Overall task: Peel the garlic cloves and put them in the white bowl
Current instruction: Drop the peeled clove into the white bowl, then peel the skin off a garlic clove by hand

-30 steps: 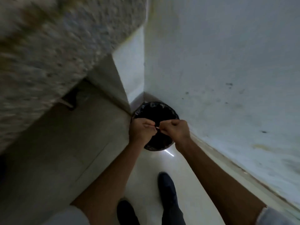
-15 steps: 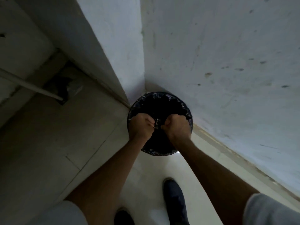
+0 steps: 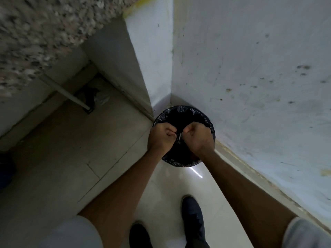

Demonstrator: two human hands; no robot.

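Observation:
Both hands hover close together over a round bin lined with a black bag [image 3: 198,113] in the corner of the floor. My left hand [image 3: 161,137] has its fingers curled and pinches a small pale garlic clove [image 3: 177,136] at its fingertips; most of the clove is hidden. My right hand [image 3: 200,138] is curled just to the right of it, thumb and fingers pinching at the clove's papery skin. No white bowl is in view.
A stained white wall [image 3: 250,68] runs along the right. The speckled stone counter edge [image 3: 44,36] overhangs at the upper left, with a pipe [image 3: 68,94] below it. My dark shoes [image 3: 192,215] stand on pale floor tiles behind the bin.
The view has swung, bringing the counter edge back in at the upper left. My hands stay over the bin and have drawn slightly apart at the fingertips.

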